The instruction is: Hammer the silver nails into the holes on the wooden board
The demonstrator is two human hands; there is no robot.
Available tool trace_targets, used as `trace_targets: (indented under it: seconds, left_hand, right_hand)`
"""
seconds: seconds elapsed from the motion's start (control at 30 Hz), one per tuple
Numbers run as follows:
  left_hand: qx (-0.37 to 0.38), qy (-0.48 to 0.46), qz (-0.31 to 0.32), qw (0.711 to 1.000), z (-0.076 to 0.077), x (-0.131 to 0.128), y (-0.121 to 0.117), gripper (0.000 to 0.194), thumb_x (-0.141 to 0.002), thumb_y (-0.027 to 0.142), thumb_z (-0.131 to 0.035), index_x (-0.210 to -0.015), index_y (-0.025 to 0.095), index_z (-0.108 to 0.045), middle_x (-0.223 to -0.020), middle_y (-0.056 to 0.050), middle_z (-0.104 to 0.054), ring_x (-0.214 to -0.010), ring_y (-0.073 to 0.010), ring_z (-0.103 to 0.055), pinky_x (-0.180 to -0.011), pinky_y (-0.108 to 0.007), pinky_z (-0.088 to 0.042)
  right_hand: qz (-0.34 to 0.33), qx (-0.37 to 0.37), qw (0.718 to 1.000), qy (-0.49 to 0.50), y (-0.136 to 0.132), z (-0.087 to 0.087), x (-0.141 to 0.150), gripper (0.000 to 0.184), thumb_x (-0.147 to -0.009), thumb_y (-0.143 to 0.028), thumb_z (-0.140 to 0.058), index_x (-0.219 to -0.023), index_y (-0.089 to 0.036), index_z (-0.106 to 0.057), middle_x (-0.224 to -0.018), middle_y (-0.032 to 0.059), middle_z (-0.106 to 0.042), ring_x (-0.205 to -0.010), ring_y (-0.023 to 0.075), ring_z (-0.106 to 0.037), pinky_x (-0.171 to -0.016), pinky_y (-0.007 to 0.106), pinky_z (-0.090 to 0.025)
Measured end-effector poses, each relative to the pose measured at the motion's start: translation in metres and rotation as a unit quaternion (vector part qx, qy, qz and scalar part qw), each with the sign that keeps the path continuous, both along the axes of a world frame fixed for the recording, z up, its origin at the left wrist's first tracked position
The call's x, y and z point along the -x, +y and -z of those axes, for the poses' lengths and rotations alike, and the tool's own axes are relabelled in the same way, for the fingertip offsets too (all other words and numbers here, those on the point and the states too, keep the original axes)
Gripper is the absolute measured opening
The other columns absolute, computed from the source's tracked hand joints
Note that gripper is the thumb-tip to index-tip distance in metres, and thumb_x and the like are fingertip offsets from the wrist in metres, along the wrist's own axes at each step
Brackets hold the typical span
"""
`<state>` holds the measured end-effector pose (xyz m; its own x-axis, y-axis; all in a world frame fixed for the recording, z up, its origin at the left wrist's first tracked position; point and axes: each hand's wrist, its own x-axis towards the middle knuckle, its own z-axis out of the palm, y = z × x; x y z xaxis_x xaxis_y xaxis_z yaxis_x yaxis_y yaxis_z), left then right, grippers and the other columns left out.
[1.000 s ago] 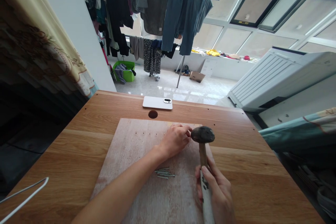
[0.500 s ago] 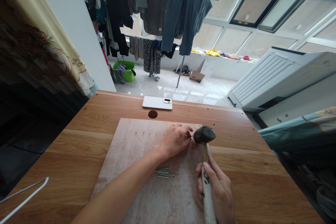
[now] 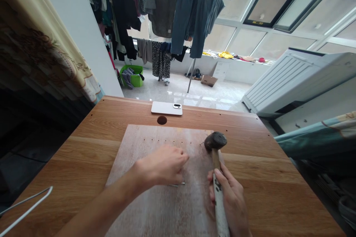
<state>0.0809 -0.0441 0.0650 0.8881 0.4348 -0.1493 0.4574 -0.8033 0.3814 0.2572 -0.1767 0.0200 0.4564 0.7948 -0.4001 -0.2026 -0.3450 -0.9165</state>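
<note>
While the right hand (image 3: pixel 229 198) grips the hammer (image 3: pixel 215 141) over the board's far right corner, the left hand (image 3: pixel 167 164), its hold unclear, hovers by the nails (image 3: pixel 178 184) on the board (image 3: pixel 167 207).

The pale, whitewashed square wooden board (image 3: pixel 167 211) lies on the brown wood-grain worktop (image 3: pixel 267 177). Over the board, the left hand (image 3: pixel 167 164) covers most of the silvery metal nails (image 3: pixel 178 184). At the board's far right corner, the right hand (image 3: pixel 228 192) grips a hammer with a dark head (image 3: pixel 216 141). Beyond the board lies a white phone (image 3: pixel 167 108).
</note>
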Motion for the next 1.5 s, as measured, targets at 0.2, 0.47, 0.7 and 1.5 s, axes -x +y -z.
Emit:
trace_targets:
  seconds: [0.2,0.47,0.7,1.5]
  left_hand:
    - [-0.007,0.063,-0.001,0.998,-0.004,0.003,-0.026,0.016,-0.079,0.009,-0.064,-0.093,0.016,-0.066,-0.087,-0.009,-0.074,-0.079,-0.0264,-0.069,-0.065,-0.035,-0.049]
    - [-0.012,0.049,0.002,0.999,0.007,-0.001,-0.027,0.011,-0.079,0.007,-0.066,-0.086,0.016,-0.067,-0.084,-0.009,-0.074,-0.076,-0.026,-0.069,-0.064,-0.034,-0.049]
    - [-0.01,0.017,-0.005,1.0,0.013,0.004,-0.03,0.015,-0.074,0.004,-0.062,-0.082,0.017,-0.065,-0.089,-0.009,-0.071,-0.068,-0.0212,-0.064,-0.058,-0.032,-0.045]
    - [0.12,-0.319,-0.214,0.915,0.061,-0.04,0.029,0.018,-0.087,0.009,-0.062,-0.097,0.019,-0.073,-0.085,0.0,-0.073,-0.071,-0.0129,-0.065,-0.075,-0.024,-0.052]
  right_hand:
    - [0.002,0.007,1.0,-0.001,-0.001,-0.002,0.001,0.054,-0.075,-0.073,-0.073,-0.077,-0.02,-0.063,-0.039,-0.0064,-0.049,-0.029,0.0086,-0.038,-0.03,0.019,-0.036]
    - [-0.005,-0.004,1.0,-0.013,-0.002,-0.001,-0.001,0.053,-0.078,-0.073,-0.07,-0.077,-0.021,-0.063,-0.04,-0.0059,-0.049,-0.031,0.0089,-0.039,-0.031,0.019,-0.036]
    - [-0.009,-0.01,1.0,-0.012,0.0,-0.005,0.0,0.055,-0.075,-0.074,-0.072,-0.076,-0.02,-0.063,-0.04,-0.0058,-0.05,-0.03,0.0087,-0.04,-0.031,0.019,-0.036]
    - [-0.021,-0.019,0.999,-0.017,-0.004,0.001,-0.004,0.051,-0.082,-0.07,-0.07,-0.078,-0.02,-0.064,-0.04,-0.005,-0.051,-0.032,0.0085,-0.04,-0.033,0.018,-0.037]
